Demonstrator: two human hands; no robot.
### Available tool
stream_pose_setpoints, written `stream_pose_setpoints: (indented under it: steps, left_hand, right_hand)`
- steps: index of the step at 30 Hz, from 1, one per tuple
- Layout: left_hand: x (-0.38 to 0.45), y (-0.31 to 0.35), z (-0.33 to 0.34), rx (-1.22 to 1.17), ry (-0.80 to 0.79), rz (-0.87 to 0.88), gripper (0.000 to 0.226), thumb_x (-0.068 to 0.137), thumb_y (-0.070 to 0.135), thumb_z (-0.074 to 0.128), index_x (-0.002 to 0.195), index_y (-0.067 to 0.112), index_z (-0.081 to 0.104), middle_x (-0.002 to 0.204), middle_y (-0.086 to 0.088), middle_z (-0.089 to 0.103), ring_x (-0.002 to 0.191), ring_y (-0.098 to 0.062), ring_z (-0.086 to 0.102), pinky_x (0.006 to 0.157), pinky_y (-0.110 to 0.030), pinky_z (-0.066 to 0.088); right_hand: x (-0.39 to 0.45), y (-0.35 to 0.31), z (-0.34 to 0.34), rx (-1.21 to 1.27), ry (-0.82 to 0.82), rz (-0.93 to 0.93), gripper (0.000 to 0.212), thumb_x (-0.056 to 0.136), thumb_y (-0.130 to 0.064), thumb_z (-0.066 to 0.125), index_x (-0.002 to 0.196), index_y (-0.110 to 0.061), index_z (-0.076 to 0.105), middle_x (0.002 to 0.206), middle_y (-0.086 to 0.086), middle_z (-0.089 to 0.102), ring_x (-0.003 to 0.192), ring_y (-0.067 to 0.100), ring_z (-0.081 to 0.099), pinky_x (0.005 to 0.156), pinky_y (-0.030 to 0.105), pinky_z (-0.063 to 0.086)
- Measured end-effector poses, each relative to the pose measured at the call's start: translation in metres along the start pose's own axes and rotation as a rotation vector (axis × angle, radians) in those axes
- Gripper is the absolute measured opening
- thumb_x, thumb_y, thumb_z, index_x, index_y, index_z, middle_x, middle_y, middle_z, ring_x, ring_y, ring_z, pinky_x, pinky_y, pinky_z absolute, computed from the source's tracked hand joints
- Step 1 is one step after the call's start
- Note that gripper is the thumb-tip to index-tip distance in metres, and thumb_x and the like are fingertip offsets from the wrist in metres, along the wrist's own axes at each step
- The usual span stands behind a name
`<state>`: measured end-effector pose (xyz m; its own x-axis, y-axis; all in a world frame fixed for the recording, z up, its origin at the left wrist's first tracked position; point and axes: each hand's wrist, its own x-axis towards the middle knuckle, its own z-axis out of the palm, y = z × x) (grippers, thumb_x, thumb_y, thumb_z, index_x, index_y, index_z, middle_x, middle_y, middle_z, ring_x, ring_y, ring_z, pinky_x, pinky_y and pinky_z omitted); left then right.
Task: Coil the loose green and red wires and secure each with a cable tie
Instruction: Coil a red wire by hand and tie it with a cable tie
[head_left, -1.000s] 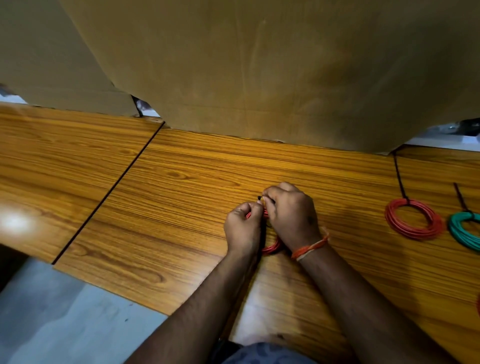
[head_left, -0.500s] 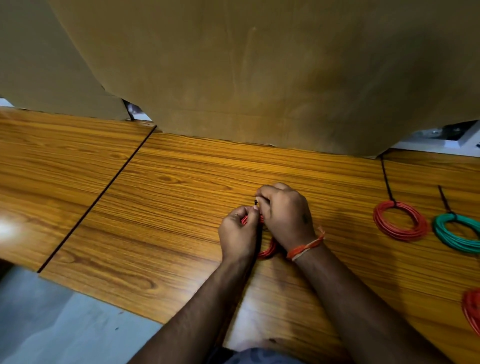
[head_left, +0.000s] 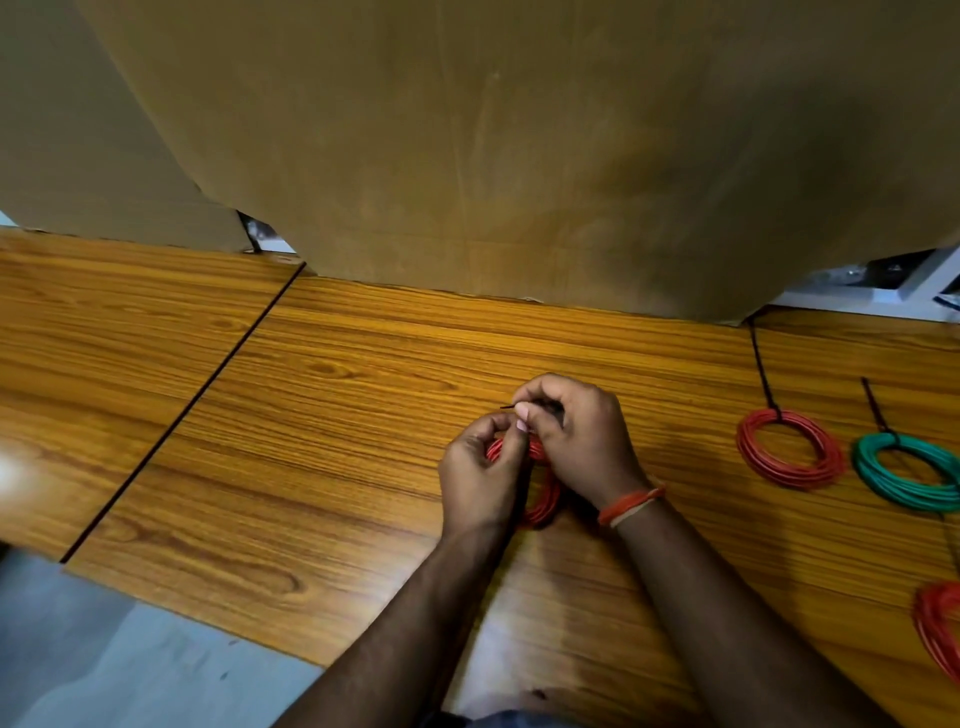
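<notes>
Hands working close together mid-desk (head_left: 332, 395): left hand (head_left: 480, 480) gripping the coiled red wire (head_left: 543, 506), right hand (head_left: 576, 436) pinching a thin black cable tie (head_left: 511, 406) just above that coil.

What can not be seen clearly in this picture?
- Red coil being tied: mostly hidden by the left hand and right hand, head view.
- Cable tie: only its tip shows; whether it is locked is hidden.
- Coil at right edge: cut off by the frame.
</notes>
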<state>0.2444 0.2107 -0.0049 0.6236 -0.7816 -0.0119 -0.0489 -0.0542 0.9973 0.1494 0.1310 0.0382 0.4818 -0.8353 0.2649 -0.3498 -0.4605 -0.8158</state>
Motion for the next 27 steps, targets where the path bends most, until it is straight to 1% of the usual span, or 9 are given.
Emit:
stream_pose_setpoints:
  steps: [2,5,8,10,14,17,22,25,27]
  left_hand:
    - [-0.003,0.013,0.0,0.032,-0.002,0.062,0.02,0.094,0.032,0.065,0.09,0.015,0.076,0.084,-0.003,0.076,0.079,-0.01,0.065,0.074,-0.035,0.052]
    - [-0.007,0.034,0.005,0.011,0.055,0.085,0.026,0.092,0.034,0.065,0.084,0.011,0.073,0.077,-0.003,0.072,0.073,-0.008,0.059,0.07,-0.031,0.048]
    - [-0.012,0.058,0.011,-0.091,0.092,0.066,0.026,0.09,0.035,0.067,0.082,0.011,0.073,0.078,-0.005,0.072,0.074,-0.01,0.06,0.073,-0.032,0.049]
    - [-0.016,0.074,0.014,-0.154,0.107,0.071,0.023,0.09,0.033,0.068,0.08,0.013,0.073,0.077,-0.005,0.072,0.073,-0.011,0.059,0.073,-0.035,0.049]
    - [-0.023,0.096,0.016,-0.231,0.118,0.022,0.023,0.097,0.025,0.069,0.075,0.018,0.071,0.063,0.013,0.059,0.059,-0.002,0.045,0.069,-0.039,0.042]
    - [-0.029,0.104,0.017,-0.233,0.127,0.036,0.026,0.098,0.021,0.068,0.072,0.02,0.069,0.061,0.015,0.056,0.057,0.001,0.043,0.067,-0.035,0.04]
    - [-0.03,0.11,0.017,-0.191,0.127,0.048,0.025,0.095,0.03,0.07,0.071,0.025,0.069,0.062,0.016,0.057,0.06,-0.001,0.045,0.068,-0.041,0.043]
    - [-0.032,0.109,0.017,-0.188,0.139,0.074,0.024,0.098,0.022,0.069,0.074,0.019,0.069,0.064,0.014,0.059,0.06,-0.001,0.046,0.064,-0.03,0.041]
    - [-0.032,0.109,0.017,-0.185,0.135,0.103,0.022,0.097,0.02,0.07,0.076,0.016,0.07,0.066,0.011,0.062,0.062,-0.002,0.048,0.062,-0.028,0.04]
  right_hand:
    - [0.001,-0.004,-0.009,0.069,0.008,0.035,0.012,0.087,-0.008,0.074,0.087,-0.019,0.076,0.075,-0.013,0.071,0.071,0.0,0.064,0.065,0.021,0.05]
    - [-0.004,-0.018,-0.022,0.055,0.175,-0.034,0.008,0.09,-0.01,0.073,0.09,-0.018,0.076,0.084,-0.01,0.072,0.077,0.006,0.068,0.069,0.034,0.057]
    - [-0.013,-0.039,-0.041,-0.072,0.311,-0.149,0.007,0.091,-0.01,0.073,0.093,-0.016,0.076,0.088,-0.005,0.069,0.081,0.009,0.066,0.07,0.032,0.056]
    - [-0.017,-0.052,-0.052,-0.102,0.319,-0.194,0.006,0.092,-0.011,0.072,0.094,-0.015,0.076,0.088,-0.003,0.068,0.081,0.011,0.065,0.07,0.032,0.054]
    - [-0.021,-0.072,-0.069,-0.155,0.3,-0.227,0.007,0.094,-0.012,0.07,0.098,-0.014,0.075,0.091,-0.001,0.067,0.081,0.012,0.064,0.068,0.033,0.054]
    - [-0.023,-0.08,-0.076,-0.198,0.278,-0.234,0.008,0.095,-0.013,0.069,0.099,-0.015,0.075,0.09,0.0,0.066,0.08,0.014,0.063,0.067,0.038,0.054]
    - [-0.023,-0.085,-0.079,-0.225,0.271,-0.253,0.007,0.093,-0.01,0.07,0.095,-0.016,0.075,0.086,0.0,0.064,0.077,0.014,0.061,0.065,0.034,0.05]
    - [-0.023,-0.086,-0.079,-0.239,0.263,-0.251,0.007,0.092,-0.01,0.071,0.095,-0.016,0.075,0.086,0.0,0.064,0.077,0.014,0.061,0.064,0.034,0.05]
    - [-0.023,-0.087,-0.08,-0.247,0.258,-0.249,0.007,0.092,-0.011,0.07,0.095,-0.016,0.075,0.086,0.0,0.065,0.077,0.015,0.061,0.064,0.033,0.051]
